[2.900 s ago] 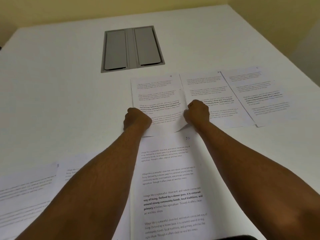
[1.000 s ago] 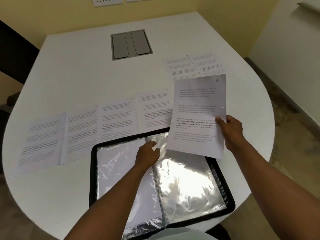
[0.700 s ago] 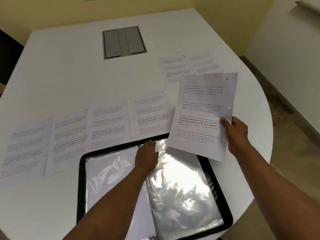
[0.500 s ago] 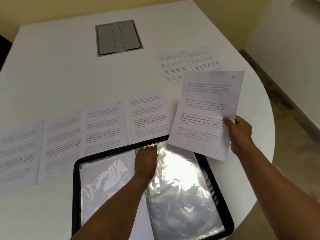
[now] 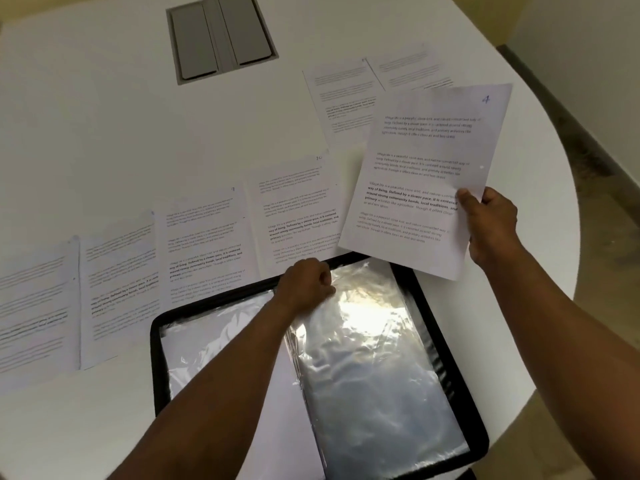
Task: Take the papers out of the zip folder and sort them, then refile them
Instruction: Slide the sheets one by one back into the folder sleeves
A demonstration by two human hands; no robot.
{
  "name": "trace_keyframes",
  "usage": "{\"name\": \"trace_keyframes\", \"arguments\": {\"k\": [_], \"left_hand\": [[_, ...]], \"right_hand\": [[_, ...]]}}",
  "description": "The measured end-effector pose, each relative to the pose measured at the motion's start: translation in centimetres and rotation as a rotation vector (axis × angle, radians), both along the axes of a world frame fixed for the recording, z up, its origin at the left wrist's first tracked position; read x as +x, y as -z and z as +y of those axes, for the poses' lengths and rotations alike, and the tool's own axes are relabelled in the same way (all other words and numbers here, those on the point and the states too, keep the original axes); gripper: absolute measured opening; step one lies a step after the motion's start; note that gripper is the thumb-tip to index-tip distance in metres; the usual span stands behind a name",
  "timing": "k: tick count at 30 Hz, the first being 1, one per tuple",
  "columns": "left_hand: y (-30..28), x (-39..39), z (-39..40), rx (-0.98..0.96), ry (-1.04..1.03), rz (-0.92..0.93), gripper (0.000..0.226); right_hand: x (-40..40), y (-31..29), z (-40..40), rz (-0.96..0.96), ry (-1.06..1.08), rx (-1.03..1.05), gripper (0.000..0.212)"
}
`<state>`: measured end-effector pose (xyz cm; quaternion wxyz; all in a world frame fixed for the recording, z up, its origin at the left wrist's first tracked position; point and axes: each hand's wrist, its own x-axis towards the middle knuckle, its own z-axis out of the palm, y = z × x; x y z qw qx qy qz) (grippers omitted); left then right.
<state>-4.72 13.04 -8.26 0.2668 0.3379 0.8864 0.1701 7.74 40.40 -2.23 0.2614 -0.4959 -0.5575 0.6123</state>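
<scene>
Papers (image 5: 121, 292) lie in a row at the table's left; the left hand (image 5: 306, 285) curls on a sleeve top in the open zip folder (image 5: 156, 344); the right hand (image 5: 491, 223) pinches sheet 4 (image 5: 415, 174). Glossy plastic may buckle the sheet; the table edge (image 5: 568, 265) sits close right

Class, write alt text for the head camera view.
A right hand holds up a printed sheet marked 4 while the left hand grips a plastic sleeve in an open black zip folder; more sheets lie on the white table.
</scene>
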Motion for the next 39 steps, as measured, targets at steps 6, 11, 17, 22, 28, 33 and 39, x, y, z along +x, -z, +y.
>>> {"name": "trace_keyframes", "arguments": {"k": [6,11,17,22,28,33,39], "left_hand": [[0.1,-1.2,-0.4,0.024,0.079,-0.126,0.012],[-0.5,-1.3,0.0,0.062,0.091,-0.273,0.015],[-1.1,-1.0,1.1,0.126,-0.072,-0.257,0.019],[-1.7,-1.0,1.5,0.09,-0.048,-0.211,0.013],[-1.7,-0.1,1.4,0.068,0.013,0.06,0.005],[-1.5,1.1,0.2,0.016,0.019,0.053,0.015],[-2.0,1.9,-0.2,0.084,-0.019,-0.048,0.014]], "right_hand": [[-0.8,-0.1,0.7,0.04,0.011,-0.014,0.01],[-1.1,0.3,0.5,0.045,0.017,-0.026,0.01],[-1.0,0.4,0.2,0.051,0.034,-0.042,0.009],[-0.9,0.1,0.1,0.07,0.051,-0.046,0.008],[-0.9,-0.1,0.0,0.072,0.095,-0.028,0.01],[-1.9,-0.1,-0.5,0.111,0.098,-0.066,0.008],[-4.2,-0.1,-2.1,0.279,0.002,-0.304,0.017]]}}
